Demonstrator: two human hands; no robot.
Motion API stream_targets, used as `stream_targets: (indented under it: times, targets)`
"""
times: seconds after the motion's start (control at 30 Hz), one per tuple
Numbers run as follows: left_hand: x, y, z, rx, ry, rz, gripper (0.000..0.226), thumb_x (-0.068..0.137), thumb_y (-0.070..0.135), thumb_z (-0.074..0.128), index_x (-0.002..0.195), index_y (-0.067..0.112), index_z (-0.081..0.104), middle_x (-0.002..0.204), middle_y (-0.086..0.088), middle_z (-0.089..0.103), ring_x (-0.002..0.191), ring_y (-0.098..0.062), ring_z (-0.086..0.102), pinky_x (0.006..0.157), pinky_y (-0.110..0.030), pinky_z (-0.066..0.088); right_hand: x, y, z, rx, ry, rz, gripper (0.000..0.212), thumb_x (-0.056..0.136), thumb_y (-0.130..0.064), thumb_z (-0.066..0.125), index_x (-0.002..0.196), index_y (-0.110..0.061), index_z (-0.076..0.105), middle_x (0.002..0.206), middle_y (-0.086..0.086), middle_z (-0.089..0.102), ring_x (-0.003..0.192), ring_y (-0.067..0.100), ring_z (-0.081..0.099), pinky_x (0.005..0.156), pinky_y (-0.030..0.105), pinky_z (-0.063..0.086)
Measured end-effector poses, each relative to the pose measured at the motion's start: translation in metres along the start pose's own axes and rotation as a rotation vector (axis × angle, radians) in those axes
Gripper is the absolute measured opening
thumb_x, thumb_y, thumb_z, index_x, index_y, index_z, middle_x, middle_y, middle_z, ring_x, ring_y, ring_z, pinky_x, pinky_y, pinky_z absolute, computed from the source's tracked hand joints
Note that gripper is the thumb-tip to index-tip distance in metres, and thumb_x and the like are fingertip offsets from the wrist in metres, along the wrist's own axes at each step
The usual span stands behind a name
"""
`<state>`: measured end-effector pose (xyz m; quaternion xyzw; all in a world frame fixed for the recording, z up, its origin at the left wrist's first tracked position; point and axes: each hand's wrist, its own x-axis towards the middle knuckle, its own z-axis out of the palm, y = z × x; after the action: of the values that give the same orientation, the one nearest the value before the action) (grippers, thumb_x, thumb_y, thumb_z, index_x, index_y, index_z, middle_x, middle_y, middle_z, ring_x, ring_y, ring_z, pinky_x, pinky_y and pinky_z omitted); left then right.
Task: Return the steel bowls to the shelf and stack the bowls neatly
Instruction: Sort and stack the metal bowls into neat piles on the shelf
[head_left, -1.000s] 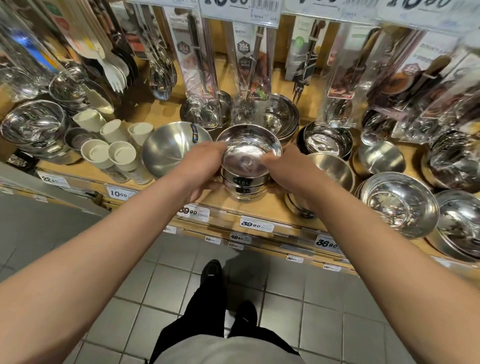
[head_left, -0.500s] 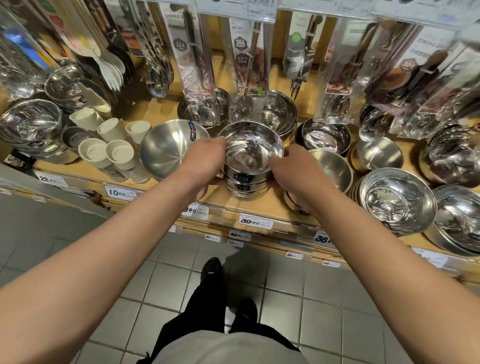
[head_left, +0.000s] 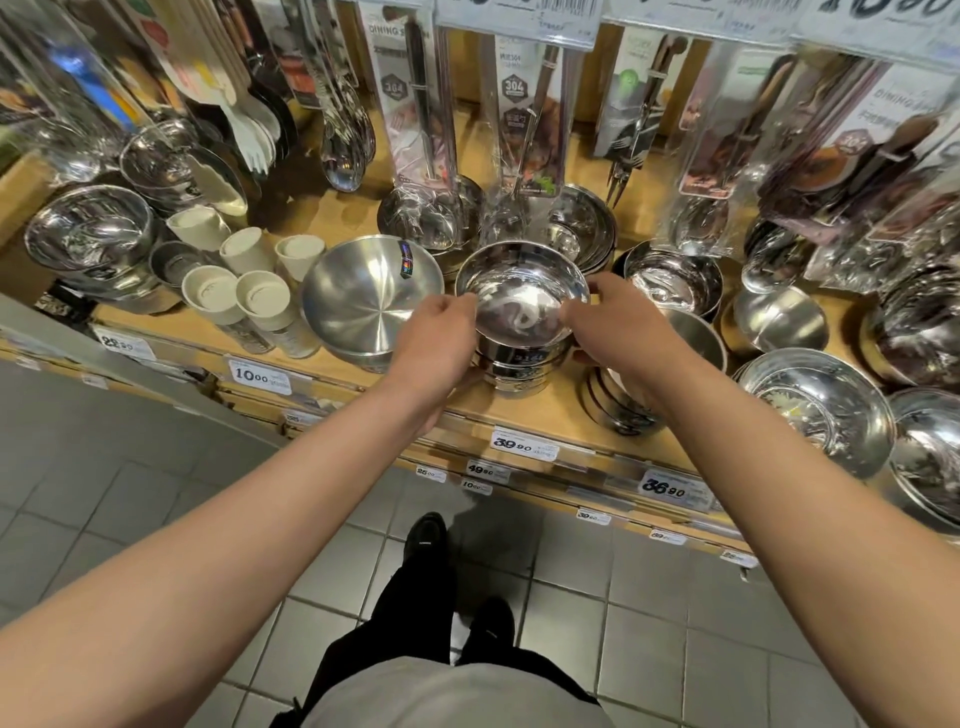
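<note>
A shop's wooden shelf (head_left: 332, 223) runs across the view above a grey tiled floor, hung with packaged cutlery and crowded with steel ware. At the far left sits a stack of shiny bowls, then a cluster of cream cups (head_left: 244, 280), then a wide matte bowl (head_left: 371, 304) tilted toward the aisle.

Just right of that, near the shelf's front edge, stands the stack of steel bowls (head_left: 519, 332), nested several deep with the top one open and mirror-bright. The left hand (head_left: 439, 338) curls round the stack's left side, fingertips at the top rim and thumb low against the wall. The right hand (head_left: 618, 327) mirrors it on the right side, fingers bent over the rim; how firmly either one presses is hard to tell, as the fingertips are partly hidden.

These bowls are probably light, rigid and slick, so they would slide and clatter against each other if tipped. Holding the stack from both sides, low on the walls as well as at the rim, looks the surest way to keep it square.

Further right lie more bowl stacks (head_left: 815, 405).
</note>
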<state>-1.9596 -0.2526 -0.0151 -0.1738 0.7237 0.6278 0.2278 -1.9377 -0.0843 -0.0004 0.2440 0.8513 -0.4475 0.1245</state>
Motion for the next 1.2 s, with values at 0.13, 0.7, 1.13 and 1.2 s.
stream_targets:
  times: [0.13, 0.7, 1.13, 1.2]
  targets:
    - [-0.002, 0.006, -0.002, 0.029, -0.017, 0.003, 0.031, 0.095, 0.043, 0.049, 0.117, 0.023, 0.059, 0.115, -0.003, 0.063, 0.103, -0.022, 0.062, 0.093, -0.055, 0.059, 0.003, -0.002, 0.003, 0.074, -0.014, 0.041, 0.054, 0.093, -0.032, 0.057, 0.144, -0.017, 0.045, 0.114, 0.0, 0.062, 0.094, 0.015, 0.057, 0.09, 0.043, 0.055]
    - [0.008, 0.018, -0.004, 0.18, -0.092, 0.03, 0.046, 0.101, 0.047, 0.035, 0.131, 0.021, 0.058, 0.13, -0.006, 0.065, 0.117, -0.023, 0.059, 0.106, -0.049, 0.049, -0.026, -0.001, 0.028, 0.387, -0.009, 0.214, 0.07, 0.089, -0.041, 0.055, 0.149, -0.014, 0.03, 0.128, 0.009, 0.063, 0.112, 0.034, 0.066, 0.099, 0.057, 0.055]
    - [-0.002, 0.02, -0.006, 0.022, -0.173, 0.039, 0.041, 0.108, 0.036, 0.032, 0.122, 0.013, 0.063, 0.118, -0.015, 0.07, 0.092, -0.02, 0.061, 0.075, -0.035, 0.053, -0.042, -0.01, 0.025, 0.427, 0.088, 0.132, 0.088, 0.061, -0.065, 0.048, 0.139, -0.024, 0.053, 0.132, 0.003, 0.066, 0.121, 0.031, 0.063, 0.104, 0.057, 0.051]
    - [-0.005, 0.029, -0.012, 0.021, -0.186, 0.062, 0.042, 0.107, 0.038, 0.032, 0.124, 0.013, 0.062, 0.11, -0.012, 0.072, 0.087, -0.019, 0.062, 0.07, -0.03, 0.054, -0.047, -0.02, 0.019, 0.412, 0.106, 0.108, 0.058, 0.07, -0.06, 0.052, 0.119, -0.03, 0.062, 0.117, 0.0, 0.072, 0.109, 0.028, 0.068, 0.098, 0.057, 0.055]
